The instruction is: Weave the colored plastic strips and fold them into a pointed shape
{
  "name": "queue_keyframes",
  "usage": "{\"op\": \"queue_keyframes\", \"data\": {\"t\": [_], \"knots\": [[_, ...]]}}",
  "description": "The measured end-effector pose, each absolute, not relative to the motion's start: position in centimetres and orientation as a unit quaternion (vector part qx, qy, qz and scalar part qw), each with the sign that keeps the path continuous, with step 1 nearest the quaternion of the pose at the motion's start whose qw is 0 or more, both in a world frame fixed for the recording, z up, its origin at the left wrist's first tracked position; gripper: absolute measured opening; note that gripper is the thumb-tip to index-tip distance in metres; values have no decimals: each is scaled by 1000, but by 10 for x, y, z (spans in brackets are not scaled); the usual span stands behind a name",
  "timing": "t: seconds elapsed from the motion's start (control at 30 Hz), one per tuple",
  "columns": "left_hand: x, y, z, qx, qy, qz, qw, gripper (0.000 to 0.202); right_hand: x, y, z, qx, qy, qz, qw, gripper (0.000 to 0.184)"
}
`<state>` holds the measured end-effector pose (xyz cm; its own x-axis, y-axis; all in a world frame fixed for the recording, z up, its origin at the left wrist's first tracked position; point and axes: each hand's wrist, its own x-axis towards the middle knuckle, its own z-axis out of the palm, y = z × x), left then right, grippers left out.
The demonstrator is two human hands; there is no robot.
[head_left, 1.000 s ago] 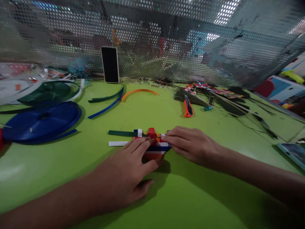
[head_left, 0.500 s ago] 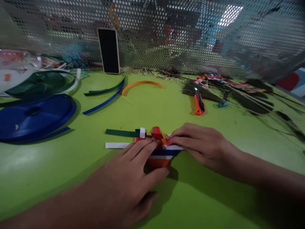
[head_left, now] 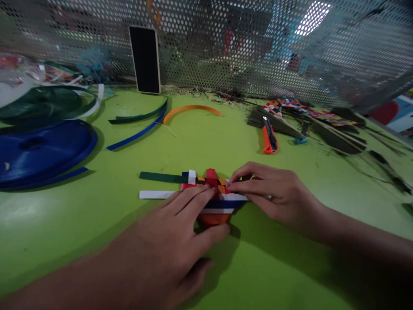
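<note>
A small piece woven from ribbon strips (head_left: 217, 205) in red, white, blue and orange lies on the green table in front of me. My left hand (head_left: 183, 219) holds it down, fingertips pressed on its upper face and thumb along its near edge. At its right end my right hand (head_left: 271, 185) pinches the weave between thumb and fingers; the exact strip is hidden. A dark green strip (head_left: 159, 176) and a white strip (head_left: 155, 195) stick out to the left. A red strip end (head_left: 211, 173) stands up from the far edge.
Left are a blue ribbon roll (head_left: 61, 146) and a green roll (head_left: 41, 103). Loose blue (head_left: 138, 134) and orange strips (head_left: 193, 107) lie behind the weave. An orange cutter (head_left: 270, 137) rests at right, near woven fans (head_left: 335, 133). A phone (head_left: 145, 60) leans against perforated mesh (head_left: 200, 47).
The view has shifted slightly. My right hand's fingers are a little more arched at the right end of the weave; my left hand stays pressed on it.
</note>
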<state>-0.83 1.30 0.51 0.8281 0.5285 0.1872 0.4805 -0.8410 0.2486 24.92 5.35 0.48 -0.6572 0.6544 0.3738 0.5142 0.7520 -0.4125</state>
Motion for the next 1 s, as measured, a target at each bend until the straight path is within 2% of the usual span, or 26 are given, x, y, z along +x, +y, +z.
{"op": "queue_keyframes", "data": {"t": [0.27,0.4,0.6,0.7,0.87,1.0], "knots": [[-8,15,6,951,261,125,105,40,239,46,-3,-354,-880,110,299,17],[-9,14,5,951,262,133,96,39,236,45,-1,-377,-877,100,282,11],[-8,14,8,950,261,131,108,29,240,46,2,-334,-922,30,193,20],[-8,14,10,948,266,128,121,31,241,49,0,-314,-935,-14,162,24],[-8,13,13,944,274,133,129,34,239,53,-5,-290,-939,-79,164,29],[-7,13,15,946,272,125,126,32,240,55,-8,-283,-936,-52,201,30]]}}
